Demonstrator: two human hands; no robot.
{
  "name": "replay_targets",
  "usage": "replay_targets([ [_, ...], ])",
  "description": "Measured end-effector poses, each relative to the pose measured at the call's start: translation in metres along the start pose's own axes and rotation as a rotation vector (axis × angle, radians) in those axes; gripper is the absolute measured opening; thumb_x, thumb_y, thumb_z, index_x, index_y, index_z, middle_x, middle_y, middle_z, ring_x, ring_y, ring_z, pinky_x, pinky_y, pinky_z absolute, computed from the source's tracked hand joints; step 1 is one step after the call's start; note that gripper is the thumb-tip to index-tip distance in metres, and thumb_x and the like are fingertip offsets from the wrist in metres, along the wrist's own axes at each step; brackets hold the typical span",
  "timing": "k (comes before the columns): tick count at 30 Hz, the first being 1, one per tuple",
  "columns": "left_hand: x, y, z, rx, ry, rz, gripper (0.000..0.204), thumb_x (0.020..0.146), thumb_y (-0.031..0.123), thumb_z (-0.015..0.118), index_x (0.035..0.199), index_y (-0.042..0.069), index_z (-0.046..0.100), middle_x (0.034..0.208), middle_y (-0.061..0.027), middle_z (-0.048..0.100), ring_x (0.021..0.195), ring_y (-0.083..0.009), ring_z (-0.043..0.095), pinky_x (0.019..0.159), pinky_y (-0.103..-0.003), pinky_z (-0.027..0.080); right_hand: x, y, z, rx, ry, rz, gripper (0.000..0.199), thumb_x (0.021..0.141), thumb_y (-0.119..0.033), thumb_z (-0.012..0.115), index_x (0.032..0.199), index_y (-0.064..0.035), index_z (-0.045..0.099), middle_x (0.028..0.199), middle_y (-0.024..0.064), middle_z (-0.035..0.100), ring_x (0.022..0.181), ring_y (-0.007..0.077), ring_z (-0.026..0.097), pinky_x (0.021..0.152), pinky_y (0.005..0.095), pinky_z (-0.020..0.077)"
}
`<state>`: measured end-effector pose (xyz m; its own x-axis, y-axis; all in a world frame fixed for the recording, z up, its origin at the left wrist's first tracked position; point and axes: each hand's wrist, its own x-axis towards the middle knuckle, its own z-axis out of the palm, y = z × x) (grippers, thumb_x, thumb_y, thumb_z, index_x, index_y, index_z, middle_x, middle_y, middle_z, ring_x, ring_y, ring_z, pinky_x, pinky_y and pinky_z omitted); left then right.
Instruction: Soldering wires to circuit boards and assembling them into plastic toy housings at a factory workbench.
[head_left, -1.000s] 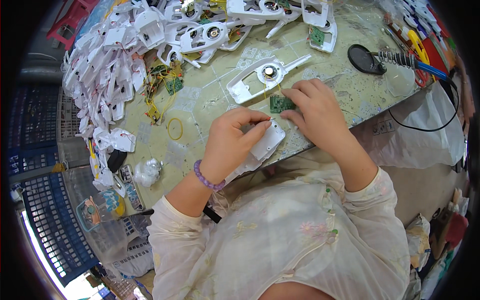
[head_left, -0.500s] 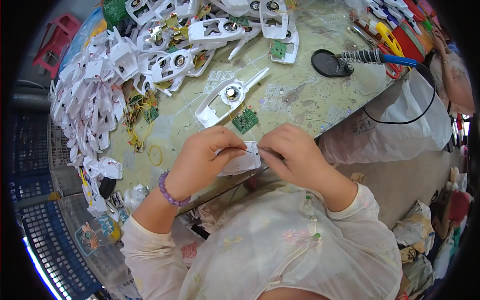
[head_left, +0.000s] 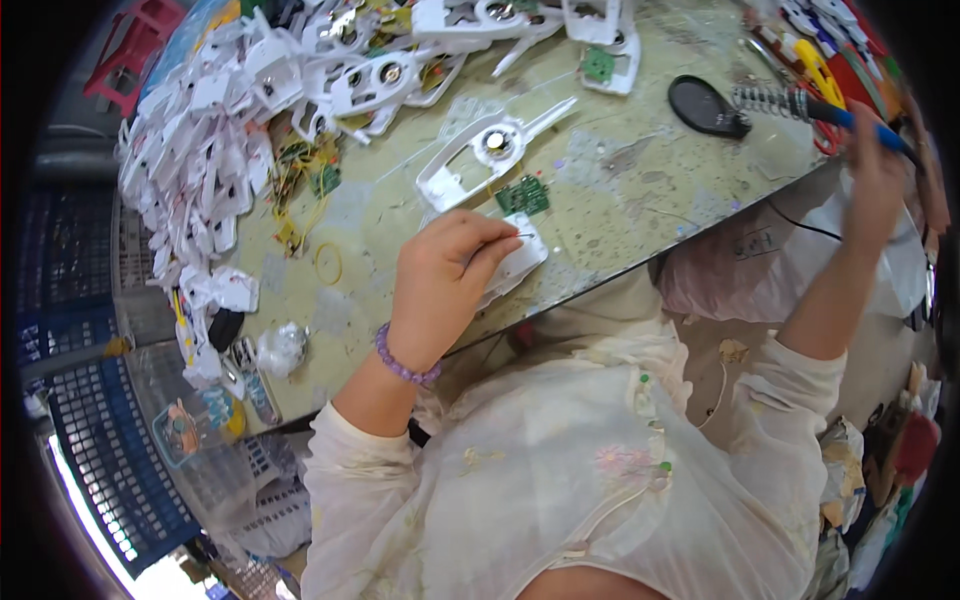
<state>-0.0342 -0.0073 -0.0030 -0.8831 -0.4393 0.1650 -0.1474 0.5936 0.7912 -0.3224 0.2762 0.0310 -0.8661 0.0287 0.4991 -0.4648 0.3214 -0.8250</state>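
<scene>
My left hand (head_left: 450, 275) is closed in a pinch on a thin dark wire (head_left: 526, 235), over a small white plastic part (head_left: 528, 260) near the table's front edge. Just beyond lies a green circuit board (head_left: 524, 195) beside a white plastic frame (head_left: 440, 185) with a round metal piece in it. Out to the right, my right hand (head_left: 872, 185) has its fingers round the blue handle of a soldering iron (head_left: 840, 115), somewhat blurred. The iron's front end sits in the coil spring of a black stand (head_left: 708, 106).
White plastic housings (head_left: 205, 150) are heaped at the left and far side, with yellow wires (head_left: 290, 225) among them. Pliers with yellow handles (head_left: 818, 70) lie at the far right. A whitish plastic bag (head_left: 730, 270) hangs by the right table edge. Blue crates (head_left: 120, 450) stand at left.
My right hand has left the white part and moved far right to the soldering iron's handle. My left hand keeps its pinch at the white part. The whole view has shifted.
</scene>
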Motion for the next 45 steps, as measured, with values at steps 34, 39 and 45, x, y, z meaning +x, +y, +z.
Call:
replay_targets([
  [34, 0.017, -0.021, -0.020, 0.107, -0.346, 0.205, 0.008, 0.077, 0.002, 0.070, 0.083, 0.002, 0.066, 0.084, -0.0089, 0.063, 0.075, -0.0255, 0.061, 0.068, -0.033, 0.048, -0.188, -0.032, 0.044, 0.668, -0.126, -0.036, 0.039, 0.096, -0.033, 0.055, 0.115, 0.0008, 0.050, 0.082, 0.0120, 0.053, 0.067, 0.0155, 0.049, 0.059, 0.0277, 0.0434],
  [39, 0.022, -0.029, -0.013, 0.339, -0.072, 0.379, 0.010, 0.071, 0.006, 0.073, 0.078, 0.005, 0.066, 0.089, -0.0060, 0.065, 0.082, -0.0254, 0.063, 0.072, -0.036, 0.050, -0.194, -0.030, 0.045, 0.645, -0.231, -0.074, 0.037, 0.098, -0.035, 0.050, 0.115, -0.0016, 0.053, 0.082, 0.0097, 0.052, 0.072, 0.0152, 0.048, 0.060, 0.0282, 0.0427],
  [45, 0.025, -0.033, -0.010, 0.331, -0.117, 0.425, 0.010, 0.072, 0.005, 0.073, 0.080, 0.004, 0.068, 0.104, -0.0068, 0.068, 0.088, -0.0245, 0.065, 0.076, -0.034, 0.052, -0.199, -0.025, 0.044, 0.658, -0.224, -0.090, 0.035, 0.097, -0.029, 0.054, 0.114, 0.0009, 0.049, 0.078, 0.0109, 0.051, 0.066, 0.0171, 0.050, 0.057, 0.0270, 0.0445],
])
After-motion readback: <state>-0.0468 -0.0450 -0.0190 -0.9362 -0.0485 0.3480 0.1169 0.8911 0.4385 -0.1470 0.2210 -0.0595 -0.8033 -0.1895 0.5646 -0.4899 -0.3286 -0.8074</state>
